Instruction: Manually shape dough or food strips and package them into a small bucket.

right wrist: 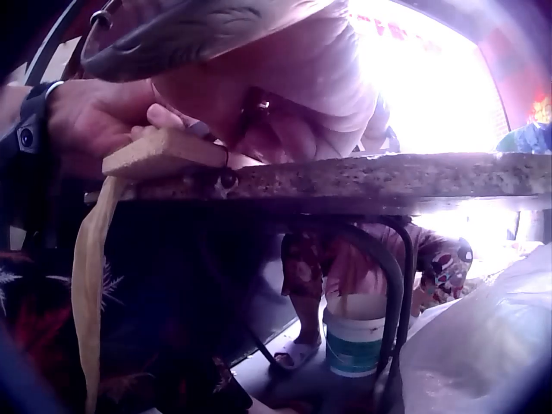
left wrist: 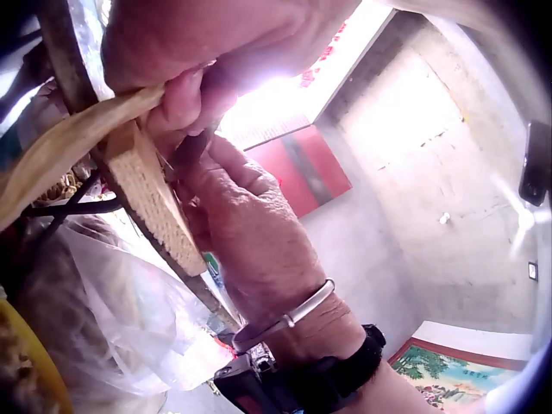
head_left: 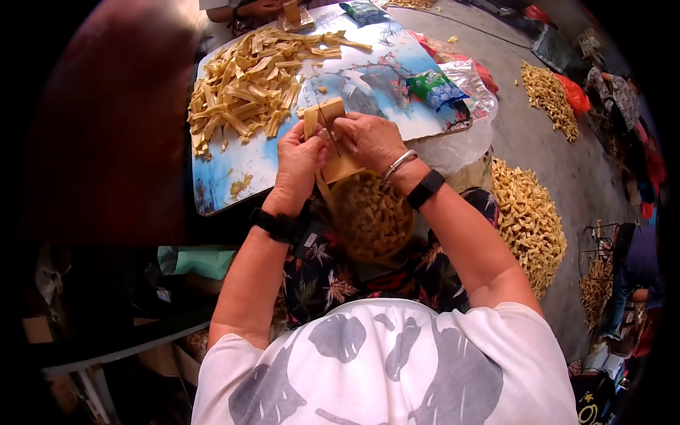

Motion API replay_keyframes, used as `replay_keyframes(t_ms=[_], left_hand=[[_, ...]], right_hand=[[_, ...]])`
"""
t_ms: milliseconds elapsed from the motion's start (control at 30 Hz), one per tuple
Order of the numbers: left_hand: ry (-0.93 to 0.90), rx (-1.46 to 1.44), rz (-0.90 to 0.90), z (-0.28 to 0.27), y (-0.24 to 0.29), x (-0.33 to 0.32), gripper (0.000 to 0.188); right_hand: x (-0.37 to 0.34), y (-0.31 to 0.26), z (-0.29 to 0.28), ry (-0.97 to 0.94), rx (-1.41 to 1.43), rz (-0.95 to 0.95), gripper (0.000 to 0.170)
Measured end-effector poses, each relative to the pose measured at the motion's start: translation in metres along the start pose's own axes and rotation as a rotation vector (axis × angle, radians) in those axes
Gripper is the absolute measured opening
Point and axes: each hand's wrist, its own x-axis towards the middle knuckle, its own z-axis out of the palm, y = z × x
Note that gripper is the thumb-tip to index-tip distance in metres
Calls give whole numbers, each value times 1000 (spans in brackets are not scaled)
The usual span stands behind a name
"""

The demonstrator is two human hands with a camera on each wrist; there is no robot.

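At the table's near edge, my left hand (head_left: 301, 156) pinches a long pale-yellow dried strip (left wrist: 78, 147) against a small wooden block (head_left: 329, 110). The strip's loose end hangs below the table edge in the right wrist view. Close beside it, my right hand (head_left: 370, 139) has curled fingers at the block, wearing a silver bangle. A thin dark piece (left wrist: 198, 145) shows at its fingertips; I cannot tell what kind it is. One dark line crosses the block in the head view. Under both hands, a yellow basin (head_left: 409, 234) holds many short knotted pieces (head_left: 375, 212).
A heap of flat yellow strips (head_left: 248, 85) covers the left of the picture-topped table (head_left: 273, 177). Green-blue packets (head_left: 435, 91) lie on its right. Heaps of short pieces (head_left: 528, 227) and clear plastic (head_left: 460, 145) are on the right. Another person's arm (head_left: 261, 8) shows at the far edge.
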Motion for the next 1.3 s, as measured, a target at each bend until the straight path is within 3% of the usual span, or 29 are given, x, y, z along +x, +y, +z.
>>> replay_keyframes(t_ms=[67,133,167,267,300,433,633,733,767,800,867,900,1000,1033,1067,1133,1167,1233,1300], left_hand=[[5,-16,18,-5,5,-4,8],[223,18,144,-8,23,-7,5],[228,45,204,-26,29,-6,5],[306,-67,154,-64,27,-9,5],[254,-89,130,-59,25,-19,7],[47,-155,18,-30,11,-76,16],[-150,-82,-229,8,-42,-128,21],[-154,-47,-280,22,-62,-135,18],[-149,15,-264,23,-71,-134,17],[-146,190,-192,30,-69,-137,18],[-148,585,147,39,-75,-142,21],[-189,706,237,41,-76,-142,24],[-187,901,446,44,-76,-145,27],[-159,846,353,41,-73,-147,28],[-122,794,97,32,-72,-147,25],[-136,91,-704,7,-70,-138,27],[-129,-27,-790,7,-70,-140,26],[-111,-269,-952,22,-58,-145,23],[-152,-277,-768,27,-66,-145,23]], right_hand=[[-6,4,0,6,118,42,13],[-19,7,-5,19,386,113,16],[-30,7,-14,27,473,100,19],[-65,1,-25,-143,1109,431,29],[-77,3,-28,-199,1243,420,39],[-117,-10,-30,-138,1586,551,43],[-159,-10,-13,-136,1483,778,46],[-165,-11,10,-73,666,519,51],[-169,-10,23,43,473,360,54],[-170,-14,31,89,535,318,52],[-167,-34,20,16,608,286,47],[-165,-40,20,56,728,370,36],[-165,-37,16,321,415,232,24],[-164,-39,13,403,427,276,18],[-165,-40,7,381,474,310,17],[-169,-42,-5,335,565,375,15],[-172,-42,-4,389,522,293,14],[-180,-51,-8,322,570,273,14],[-192,-61,-8,264,621,237,13]])
